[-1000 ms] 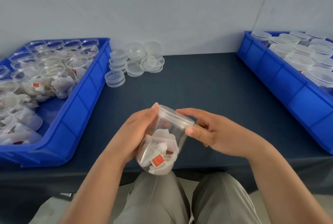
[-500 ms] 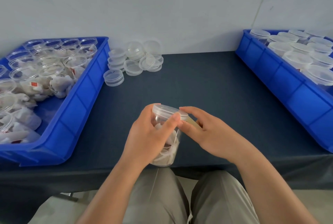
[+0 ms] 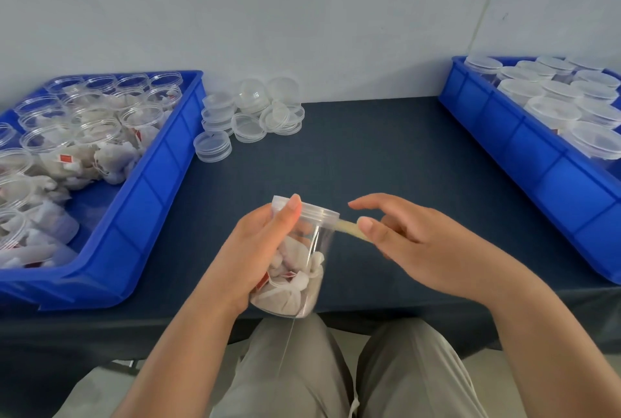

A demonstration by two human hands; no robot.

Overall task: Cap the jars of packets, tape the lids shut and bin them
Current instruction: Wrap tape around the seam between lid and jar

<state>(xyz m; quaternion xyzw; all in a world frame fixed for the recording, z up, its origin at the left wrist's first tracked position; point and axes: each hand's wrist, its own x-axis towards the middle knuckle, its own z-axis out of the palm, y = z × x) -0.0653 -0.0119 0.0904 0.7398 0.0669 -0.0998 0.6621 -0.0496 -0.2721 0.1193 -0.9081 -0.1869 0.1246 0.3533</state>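
— What stands on the dark blue table under that pale wall?
— A left bin of open jars, a right bin of capped jars, and loose lids stacked at the back.
— And the jar being worked on?
— Clear plastic, tilted, its lid on, with white packets and red tags inside. It's above the table's near edge.
— Who grips what?
— The left hand wraps its body, thumb against the lid. The right hand, just beside, pinches a yellowish tape strip running to the lid's rim.
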